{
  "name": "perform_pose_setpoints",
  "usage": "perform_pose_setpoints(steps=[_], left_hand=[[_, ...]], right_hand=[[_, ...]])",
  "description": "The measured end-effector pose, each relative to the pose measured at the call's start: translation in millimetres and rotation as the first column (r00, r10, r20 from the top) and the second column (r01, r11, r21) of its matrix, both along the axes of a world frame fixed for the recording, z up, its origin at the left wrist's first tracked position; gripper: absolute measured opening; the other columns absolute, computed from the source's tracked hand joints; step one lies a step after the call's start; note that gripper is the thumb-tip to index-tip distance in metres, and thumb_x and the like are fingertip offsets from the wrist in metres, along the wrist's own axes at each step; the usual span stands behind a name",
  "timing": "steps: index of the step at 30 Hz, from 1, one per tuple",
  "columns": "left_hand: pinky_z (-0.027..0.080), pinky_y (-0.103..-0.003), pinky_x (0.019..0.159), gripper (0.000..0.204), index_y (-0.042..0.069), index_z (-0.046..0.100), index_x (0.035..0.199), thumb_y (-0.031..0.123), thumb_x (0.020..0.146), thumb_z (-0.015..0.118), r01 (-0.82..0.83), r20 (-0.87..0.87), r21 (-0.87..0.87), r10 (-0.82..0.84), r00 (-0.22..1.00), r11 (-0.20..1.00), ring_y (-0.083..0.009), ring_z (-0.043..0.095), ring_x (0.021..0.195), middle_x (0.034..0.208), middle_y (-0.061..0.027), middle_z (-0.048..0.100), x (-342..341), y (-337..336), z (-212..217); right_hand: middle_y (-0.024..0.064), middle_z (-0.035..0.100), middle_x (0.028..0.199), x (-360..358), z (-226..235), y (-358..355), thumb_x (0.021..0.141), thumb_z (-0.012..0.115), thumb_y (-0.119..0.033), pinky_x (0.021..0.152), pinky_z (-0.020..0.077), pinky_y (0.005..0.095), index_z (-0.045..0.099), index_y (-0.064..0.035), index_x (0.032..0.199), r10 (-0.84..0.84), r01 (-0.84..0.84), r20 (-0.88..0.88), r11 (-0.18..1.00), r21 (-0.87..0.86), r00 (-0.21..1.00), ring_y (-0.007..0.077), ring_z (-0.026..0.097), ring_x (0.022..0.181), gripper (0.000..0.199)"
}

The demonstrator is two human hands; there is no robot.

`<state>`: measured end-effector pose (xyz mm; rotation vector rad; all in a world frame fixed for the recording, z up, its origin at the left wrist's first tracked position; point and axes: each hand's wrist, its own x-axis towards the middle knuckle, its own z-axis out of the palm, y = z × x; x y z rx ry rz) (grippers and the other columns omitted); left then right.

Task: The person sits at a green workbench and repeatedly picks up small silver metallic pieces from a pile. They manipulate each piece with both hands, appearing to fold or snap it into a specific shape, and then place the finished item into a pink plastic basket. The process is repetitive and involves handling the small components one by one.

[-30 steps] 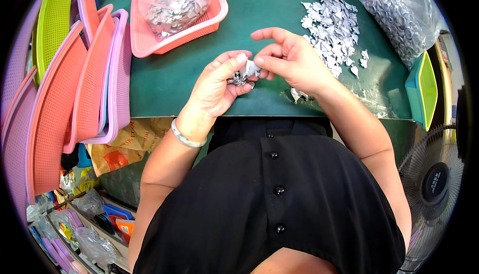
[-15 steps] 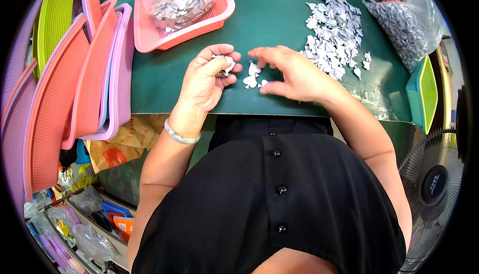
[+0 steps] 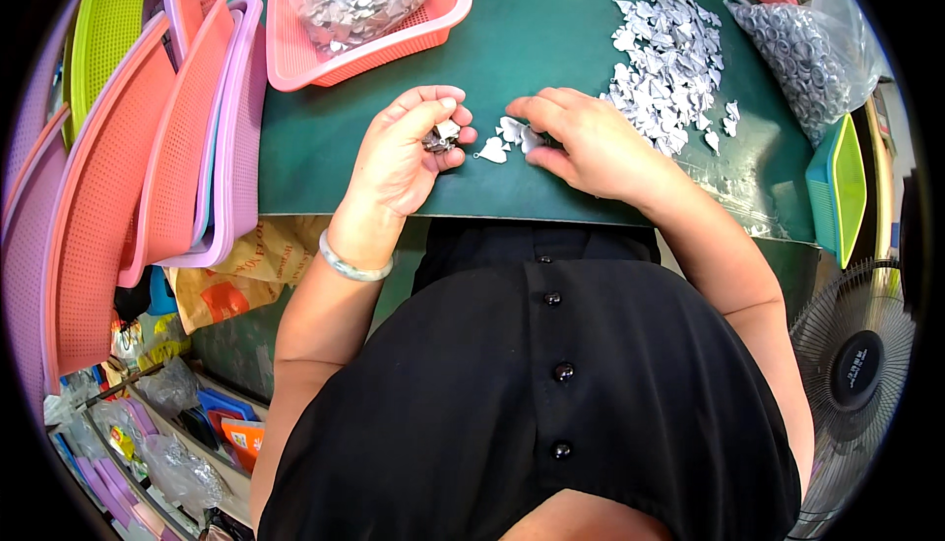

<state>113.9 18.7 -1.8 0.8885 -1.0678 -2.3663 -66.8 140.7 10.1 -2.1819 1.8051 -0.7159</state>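
Fingertips of the left hand [image 3: 409, 152] curl together on a small cluster of silvery pieces [image 3: 437, 137], pinched against the thumb, apparently to keep them from spilling. Just right of them, the right hand [image 3: 586, 142] lies flat, fingers loosely spread, tips touching a few loose white heart-shaped tags [image 3: 504, 139] on the green mat [image 3: 315, 147]. Beyond the right fingers, a scattered heap of like tags [image 3: 664, 59]. Beyond the left fingers, a pink basket [image 3: 295, 59] holds a bag of silvery parts [image 3: 359, 0]. Far right: clear bag of small rings [image 3: 797, 54]. Far left: stacked empty trays [image 3: 148, 157].
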Motion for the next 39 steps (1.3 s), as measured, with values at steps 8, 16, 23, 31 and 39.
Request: perform_pose_setpoints(steps=[8, 16, 23, 31, 39], left_hand=[[0.054, -0.030, 0.061, 0.017, 0.002, 0.056, 0.099, 0.015, 0.088, 0.054, 0.003, -0.012, 0.043, -0.003, 1.000, 0.999, -0.0199, 0.062, 0.074, 0.084, -0.0088, 0.061, -2.0, 2.9, 3.0], [0.051, -0.028, 0.056, 0.018, 0.002, 0.056, 0.098, 0.015, 0.086, 0.058, 0.107, -0.175, 0.241, -0.065, 0.982, 0.965, -0.0205, 0.062, 0.072, 0.084, -0.0094, 0.061, -1.0, 1.9, -2.5], [0.044, -0.023, 0.054, 0.014, 0.001, 0.062, 0.093, 0.004, 0.079, 0.064, 0.144, 0.194, -0.515, -0.049, 0.980, 0.845, -0.0137, 0.055, 0.063, 0.075, -0.0023, 0.059, 6.9, 2.8, 4.5], [0.046, -0.036, 0.061, 0.019, 0.007, 0.066, 0.089, 0.013, 0.071, 0.069, 0.478, 0.471, -0.874, 0.095, 0.877, -0.086, -0.0270, 0.057, 0.066, 0.069, -0.0103, 0.055, 4.2, 23.3, 9.3], [0.047, -0.035, 0.061, 0.015, 0.004, 0.066, 0.087, 0.015, 0.078, 0.063, 0.463, 0.457, -0.877, 0.073, 0.886, -0.130, -0.0247, 0.059, 0.063, 0.070, -0.0095, 0.060, -13.5, 10.2, 3.1]], right_hand=[[0.0120, 0.057, 0.086, 3.8, 10.9, -5.1, 0.071, 0.063, -0.004, 0.067, 0.0478, 0.0366, 0.051, -0.0031, 0.108, -0.069, 0.066, 0.194, 0.998, 0.024, 0.979, 0.0288, 0.058, 0.078, 0.039], [0.0131, 0.060, 0.088, 9.6, 18.5, -20.8, 0.071, 0.061, 0.003, 0.071, 0.0488, 0.0358, 0.048, -0.0011, 0.115, -0.027, 0.044, 0.455, 0.999, -0.028, 0.890, 0.0285, 0.060, 0.079, 0.045], [0.0118, 0.060, 0.088, 6.0, 3.2, -12.2, 0.071, 0.063, -0.003, 0.079, 0.0452, 0.0387, 0.051, -0.0043, 0.112, -0.015, 0.011, 0.080, 0.999, 0.042, 0.997, 0.0286, 0.056, 0.090, 0.043], [0.0133, 0.061, 0.088, 7.7, -3.2, -14.2, 0.076, 0.060, -0.006, 0.076, 0.0463, 0.0393, 0.050, -0.0026, 0.111, 0.016, -0.016, -0.001, 0.998, -0.068, 1.000, 0.0311, 0.056, 0.085, 0.037], [0.0050, 0.064, 0.078, -6.1, 4.2, -11.7, 0.082, 0.055, -0.002, 0.062, 0.0468, 0.0239, 0.049, 0.0043, 0.117, -0.312, 0.163, 0.553, 0.939, 0.302, 0.773, 0.0092, 0.058, 0.067, 0.036]])
